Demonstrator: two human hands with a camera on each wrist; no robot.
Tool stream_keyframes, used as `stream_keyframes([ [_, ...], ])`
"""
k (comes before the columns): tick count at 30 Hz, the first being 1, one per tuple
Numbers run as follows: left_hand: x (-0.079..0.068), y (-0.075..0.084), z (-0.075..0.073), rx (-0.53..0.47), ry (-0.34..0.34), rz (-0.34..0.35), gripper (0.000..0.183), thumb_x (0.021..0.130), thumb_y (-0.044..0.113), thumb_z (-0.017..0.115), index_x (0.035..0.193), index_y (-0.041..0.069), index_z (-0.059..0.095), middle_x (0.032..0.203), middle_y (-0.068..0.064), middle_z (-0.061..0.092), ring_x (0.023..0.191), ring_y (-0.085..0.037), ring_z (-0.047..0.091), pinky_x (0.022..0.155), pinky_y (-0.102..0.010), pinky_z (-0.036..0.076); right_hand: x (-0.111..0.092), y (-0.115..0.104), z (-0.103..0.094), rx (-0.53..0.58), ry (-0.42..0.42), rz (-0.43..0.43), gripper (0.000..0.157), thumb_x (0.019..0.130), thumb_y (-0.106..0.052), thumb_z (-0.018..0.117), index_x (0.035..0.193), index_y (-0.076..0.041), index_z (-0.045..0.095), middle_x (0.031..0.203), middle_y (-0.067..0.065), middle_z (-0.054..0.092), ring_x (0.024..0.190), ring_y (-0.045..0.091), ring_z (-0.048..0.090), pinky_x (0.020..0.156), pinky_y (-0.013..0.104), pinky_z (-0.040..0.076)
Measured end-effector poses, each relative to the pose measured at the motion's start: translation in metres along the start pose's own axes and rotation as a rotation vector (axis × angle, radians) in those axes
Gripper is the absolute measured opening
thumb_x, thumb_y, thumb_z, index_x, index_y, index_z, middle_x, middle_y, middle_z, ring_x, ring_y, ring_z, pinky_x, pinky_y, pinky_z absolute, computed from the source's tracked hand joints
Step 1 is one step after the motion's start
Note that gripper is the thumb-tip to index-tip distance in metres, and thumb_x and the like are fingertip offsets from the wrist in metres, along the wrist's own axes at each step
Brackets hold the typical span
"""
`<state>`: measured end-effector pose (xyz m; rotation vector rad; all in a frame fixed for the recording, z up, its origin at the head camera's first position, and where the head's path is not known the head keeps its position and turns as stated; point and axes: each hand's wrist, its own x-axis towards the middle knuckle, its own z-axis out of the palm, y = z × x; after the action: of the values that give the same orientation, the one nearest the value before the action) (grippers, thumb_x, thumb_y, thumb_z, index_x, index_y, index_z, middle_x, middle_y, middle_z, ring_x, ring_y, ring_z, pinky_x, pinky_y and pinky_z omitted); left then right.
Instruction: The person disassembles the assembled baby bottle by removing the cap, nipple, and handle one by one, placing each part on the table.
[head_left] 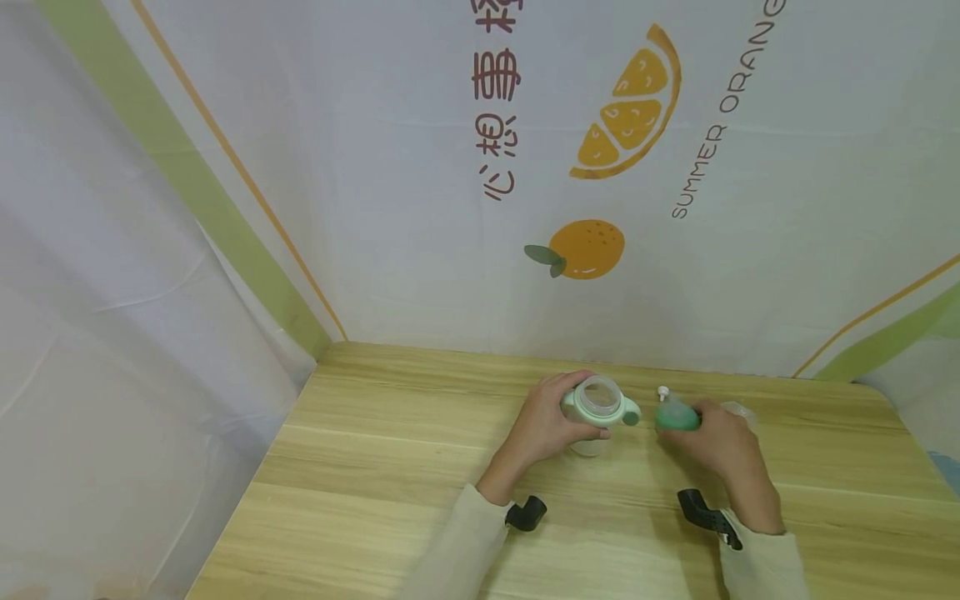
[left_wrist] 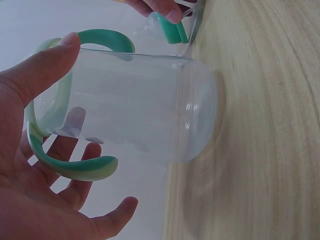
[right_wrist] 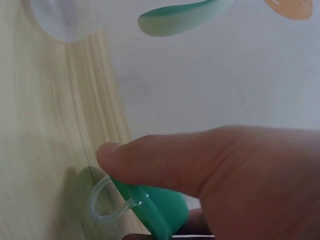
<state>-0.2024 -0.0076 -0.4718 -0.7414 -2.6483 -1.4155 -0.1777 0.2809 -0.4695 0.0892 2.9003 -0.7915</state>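
Observation:
A clear baby bottle (left_wrist: pixel 135 100) with a pale green two-handled ring (head_left: pixel 631 412) at its neck stands upright, its top uncovered. My left hand (head_left: pixel 551 421) grips it around the neck, thumb on the near side and fingers behind. To the right, my right hand (head_left: pixel 723 442) pinches a green bottle collar (right_wrist: pixel 160 207) between thumb and fingers. A clear teat (left_wrist: pixel 155 26) sticks out of that collar, and a translucent loop (right_wrist: pixel 102 218) hangs from it, close over the table. The right fingers are partly hidden.
A small white piece (head_left: pixel 663 392) lies on the wooden table (head_left: pixel 390 450) behind the collar. Partly hidden behind my right hand is a clear cover (head_left: pixel 739 409). A white printed curtain (head_left: pixel 420 208) rises along the table's back edge.

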Motion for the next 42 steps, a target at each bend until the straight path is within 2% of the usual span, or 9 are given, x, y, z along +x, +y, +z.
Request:
stream_keyframes([
  [10, 0.0, 0.0, 0.0, 0.001, 0.001, 0.002, 0.081, 0.079, 0.029, 0.104, 0.15, 0.016, 0.067, 0.143, 0.0, 0.072, 0.131, -0.019, 0.063, 0.115, -0.047, 0.046, -0.006, -0.004, -0.002, -0.068, -0.007, 0.046, 0.089, 0.093, -0.045, 0.083, 0.143, 0.021, 0.05, 0.125, 0.045, 0.065, 0.1, 0.059, 0.069, 0.073, 0.065, 0.059],
  [21, 0.001, -0.001, 0.0, 0.007, 0.002, 0.009, 0.081, 0.079, 0.029, 0.104, 0.15, 0.016, 0.067, 0.144, 0.0, 0.071, 0.132, -0.019, 0.063, 0.117, -0.049, 0.044, -0.006, -0.002, 0.0, -0.088, -0.055, 0.156, 0.104, 0.091, -0.064, 0.081, 0.151, 0.013, 0.045, 0.129, 0.047, 0.06, 0.1, 0.061, 0.065, 0.069, 0.062, 0.055],
  [33, 0.001, -0.002, 0.001, 0.004, 0.006, -0.002, 0.082, 0.078, 0.03, 0.104, 0.15, 0.016, 0.067, 0.144, 0.0, 0.071, 0.132, -0.02, 0.062, 0.116, -0.047, 0.046, -0.008, 0.001, -0.003, -0.107, -0.051, 0.128, 0.106, 0.089, -0.067, 0.081, 0.15, 0.013, 0.048, 0.133, 0.047, 0.06, 0.102, 0.065, 0.065, 0.069, 0.066, 0.056],
  [39, 0.0, -0.001, 0.002, -0.001, 0.01, -0.002, 0.082, 0.078, 0.029, 0.105, 0.149, 0.014, 0.068, 0.144, -0.001, 0.071, 0.133, -0.021, 0.063, 0.114, -0.045, 0.048, -0.009, 0.0, -0.015, -0.111, -0.062, 0.12, 0.107, 0.09, -0.069, 0.08, 0.149, 0.014, 0.049, 0.135, 0.044, 0.06, 0.104, 0.063, 0.066, 0.068, 0.061, 0.058],
  [42, 0.0, -0.001, 0.002, -0.005, 0.012, -0.003, 0.082, 0.077, 0.029, 0.105, 0.149, 0.014, 0.068, 0.143, -0.001, 0.071, 0.133, -0.021, 0.063, 0.113, -0.044, 0.049, -0.012, -0.002, -0.022, -0.106, -0.072, 0.111, 0.106, 0.093, -0.068, 0.078, 0.15, 0.015, 0.047, 0.132, 0.042, 0.063, 0.097, 0.057, 0.069, 0.063, 0.056, 0.059],
])
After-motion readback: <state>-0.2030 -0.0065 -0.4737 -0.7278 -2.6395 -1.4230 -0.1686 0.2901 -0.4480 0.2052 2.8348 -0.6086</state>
